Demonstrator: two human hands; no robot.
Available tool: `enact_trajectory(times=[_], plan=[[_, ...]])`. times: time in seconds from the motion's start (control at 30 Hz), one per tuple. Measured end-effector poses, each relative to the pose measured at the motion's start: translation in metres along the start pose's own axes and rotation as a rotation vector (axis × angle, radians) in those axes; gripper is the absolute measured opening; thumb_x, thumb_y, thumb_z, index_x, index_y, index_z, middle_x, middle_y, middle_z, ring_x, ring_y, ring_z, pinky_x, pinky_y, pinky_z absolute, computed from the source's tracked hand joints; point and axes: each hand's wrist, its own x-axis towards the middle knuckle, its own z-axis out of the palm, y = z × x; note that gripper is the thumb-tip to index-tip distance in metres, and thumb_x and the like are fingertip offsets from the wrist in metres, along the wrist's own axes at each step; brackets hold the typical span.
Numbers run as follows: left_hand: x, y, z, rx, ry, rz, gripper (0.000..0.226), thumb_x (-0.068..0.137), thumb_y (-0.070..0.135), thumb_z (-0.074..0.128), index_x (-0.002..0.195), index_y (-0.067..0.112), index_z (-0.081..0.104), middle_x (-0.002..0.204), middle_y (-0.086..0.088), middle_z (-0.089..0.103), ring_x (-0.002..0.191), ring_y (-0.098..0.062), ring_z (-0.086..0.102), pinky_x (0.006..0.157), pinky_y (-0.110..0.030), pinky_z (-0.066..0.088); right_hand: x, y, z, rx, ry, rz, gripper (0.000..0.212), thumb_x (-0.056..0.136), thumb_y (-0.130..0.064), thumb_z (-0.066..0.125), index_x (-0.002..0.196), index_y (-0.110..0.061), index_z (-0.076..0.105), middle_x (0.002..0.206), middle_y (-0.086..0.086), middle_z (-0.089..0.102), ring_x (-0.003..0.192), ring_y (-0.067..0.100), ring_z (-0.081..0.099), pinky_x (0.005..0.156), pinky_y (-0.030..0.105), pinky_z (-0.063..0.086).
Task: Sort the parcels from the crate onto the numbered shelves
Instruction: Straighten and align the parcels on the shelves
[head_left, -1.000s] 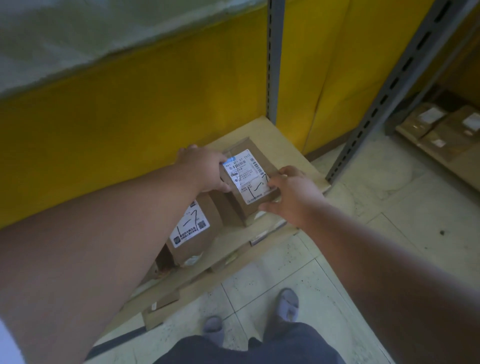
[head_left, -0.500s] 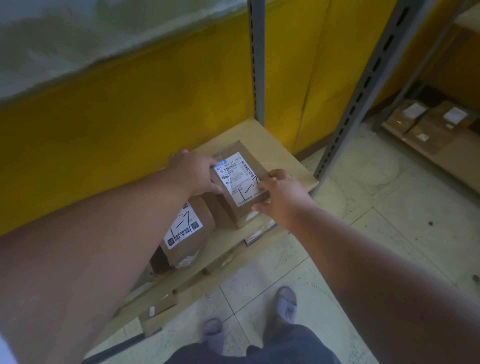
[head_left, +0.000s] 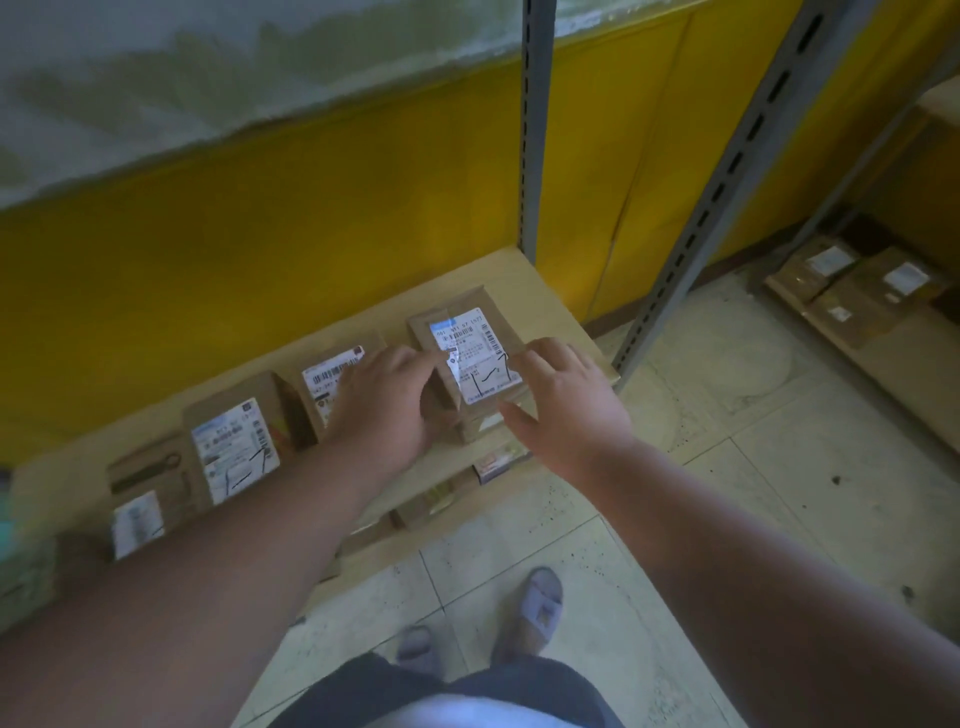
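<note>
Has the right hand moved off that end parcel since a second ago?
Yes. The right hand has opened and pulled back toward the shelf front edge, fingertips barely at the parcel.

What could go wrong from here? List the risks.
1. The brown cardboard parcel with the white label sits near the front right corner of the pale wooden shelf; a nudge from the right hand might tip it off.
2. The left hand reaches across the neighbouring labelled cardboard parcel and could knock it askew.

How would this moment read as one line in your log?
step: placing parcel on shelf | left hand: touching its side | right hand: open at its edge | row: more parcels alongside
</note>
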Motion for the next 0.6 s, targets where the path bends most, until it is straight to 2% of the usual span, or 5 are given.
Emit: enact_trajectory(times=[0.1, 0.23, 0.33, 0.5, 0.6], plan=[[-0.035, -0.002, -0.002, -0.056, 0.036, 0.011, 0.062, 0.084, 0.049, 0.072, 0.139, 0.027, 0.054, 0.132, -0.002, 0.058, 0.121, -0.026, 0.050, 0.099, -0.041, 0.039, -0.015, -0.016, -0.009, 0.015, 0.067, -0.017, 0.048, 0.093, -0.038, 0.063, 0.136, -0.017, 0.055, 0.136, 0.006, 0.054, 0.125, 0.029, 0.050, 0.104, 0.040, 0.043], [-0.069, -0.008, -0.009, -0.023, 0.002, 0.053, 0.056, 0.086, 0.049, 0.067, 0.138, 0.033, 0.051, 0.128, 0.004, 0.056, 0.119, -0.023, 0.048, 0.100, -0.040, 0.037, -0.037, -0.043, -0.022, 0.040, 0.162, -0.026, 0.046, 0.092, -0.034, 0.065, 0.133, -0.015, 0.057, 0.136, 0.009, 0.055, 0.125, 0.030, 0.051, 0.103, 0.044, 0.046], [-0.101, -0.013, -0.016, -0.013, -0.013, 0.022, 0.056, 0.087, 0.052, 0.064, 0.137, 0.035, 0.048, 0.125, 0.006, 0.056, 0.118, -0.022, 0.049, 0.100, -0.041, 0.039, -0.050, -0.061, -0.029, 0.043, 0.142, -0.039, 0.050, 0.094, -0.038, 0.061, 0.137, -0.016, 0.053, 0.141, 0.009, 0.051, 0.130, 0.029, 0.047, 0.105, 0.044, 0.044], [-0.154, -0.016, -0.016, -0.051, 0.060, -0.139, 0.053, 0.084, 0.051, 0.068, 0.132, 0.034, 0.053, 0.122, 0.010, 0.056, 0.119, -0.019, 0.050, 0.103, -0.040, 0.037, -0.058, -0.084, -0.042, 0.030, 0.070, -0.202, 0.052, 0.094, -0.044, 0.059, 0.140, -0.020, 0.050, 0.145, 0.003, 0.047, 0.135, 0.025, 0.041, 0.110, 0.040, 0.039], [-0.179, -0.009, -0.011, -0.053, 0.117, -0.321, 0.055, 0.078, 0.051, 0.073, 0.128, 0.034, 0.058, 0.121, 0.008, 0.061, 0.117, -0.022, 0.055, 0.101, -0.042, 0.041, -0.053, -0.095, -0.048, 0.047, 0.022, -0.361, 0.052, 0.094, -0.041, 0.063, 0.139, -0.019, 0.052, 0.144, 0.002, 0.048, 0.135, 0.023, 0.041, 0.112, 0.039, 0.037]])
